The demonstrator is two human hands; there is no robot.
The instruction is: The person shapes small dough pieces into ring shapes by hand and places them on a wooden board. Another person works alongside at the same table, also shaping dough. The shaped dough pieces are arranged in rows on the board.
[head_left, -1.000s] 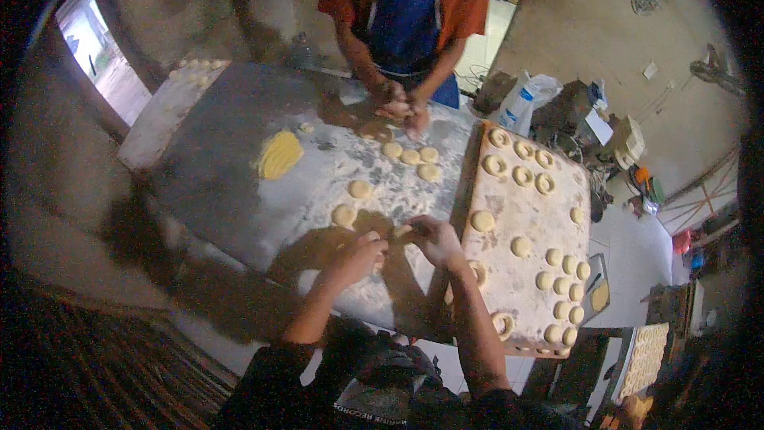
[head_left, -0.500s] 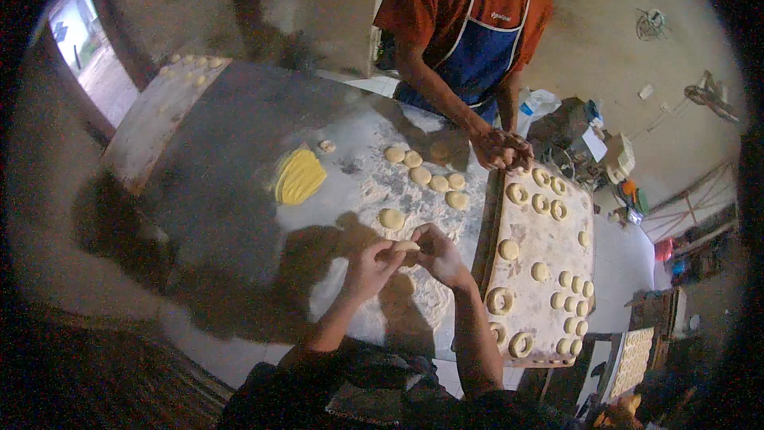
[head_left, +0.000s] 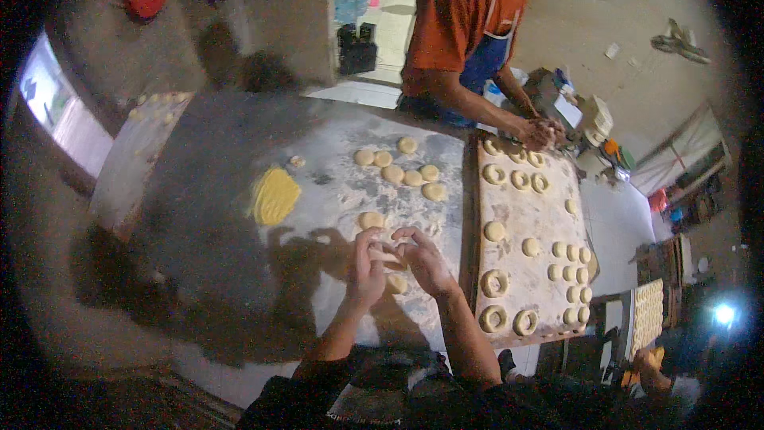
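Observation:
Above the floured table [head_left: 239, 271], my left hand [head_left: 366, 272] and my right hand [head_left: 426, 264] meet, fingers curled around a small pale piece of dough [head_left: 387, 257]. The fingers partly cover it, so its full shape is hard to tell. A flattened dough round [head_left: 371, 220] lies just beyond my left fingertips. Another dough round [head_left: 395, 283] rests below my hands, closer to me. Farther off, several more dough rounds [head_left: 392, 174] sit in a loose cluster on the flour.
A wooden board [head_left: 509, 263] at the right carries dough rings [head_left: 494, 283] and small rounds. Across the table, a co-worker's hands [head_left: 544, 134] are over its far end. Left of centre lies a yellow mass [head_left: 276, 195]. Another board [head_left: 131, 155] with dough stands far left.
My fingers have arched more around the dough, and the hands have come slightly toward the left of the picture. The whole view has shifted. The co-worker's hands remain by the board's far end.

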